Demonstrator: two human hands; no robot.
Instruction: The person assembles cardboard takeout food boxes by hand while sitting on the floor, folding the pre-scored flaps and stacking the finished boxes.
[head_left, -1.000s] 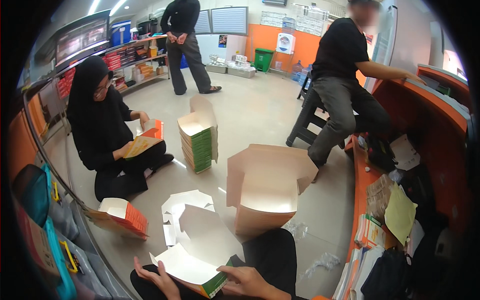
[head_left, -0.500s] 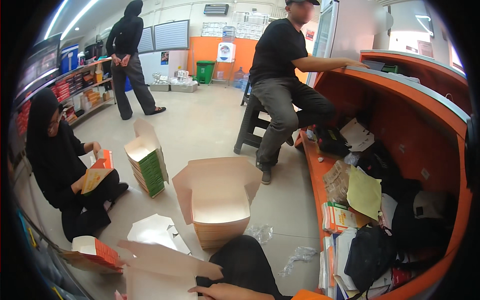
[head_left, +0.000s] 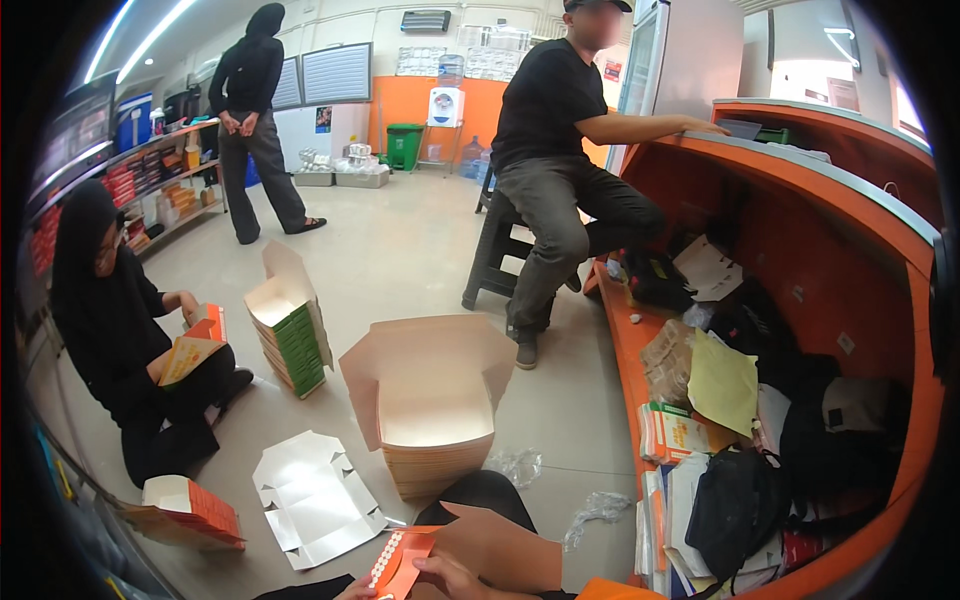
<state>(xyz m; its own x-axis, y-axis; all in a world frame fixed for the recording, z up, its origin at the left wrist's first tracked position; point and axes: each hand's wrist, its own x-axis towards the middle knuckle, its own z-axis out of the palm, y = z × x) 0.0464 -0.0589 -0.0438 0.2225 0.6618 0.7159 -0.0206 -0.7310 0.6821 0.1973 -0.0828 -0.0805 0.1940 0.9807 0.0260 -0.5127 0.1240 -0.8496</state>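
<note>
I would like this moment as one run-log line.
left hand: at orange carton, partly cropped | right hand: holding carton | flat white blank: on floor | tall carton stack: beyond hands

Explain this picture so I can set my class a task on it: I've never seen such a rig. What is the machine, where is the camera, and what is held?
There is no machine: a person works with two bare hands. A wide fisheye camera on the person's head looks down, so straight edges bend near the rim. The right hand holds an orange-sided carton; the left hand, mostly cut off by the lower edge, is at its near end. On the floor lie a flat white cardboard blank and crumpled clear plastic. Three carton stacks stand there: brown, green-sided and orange-sided. A co-worker sits at the left.
</note>
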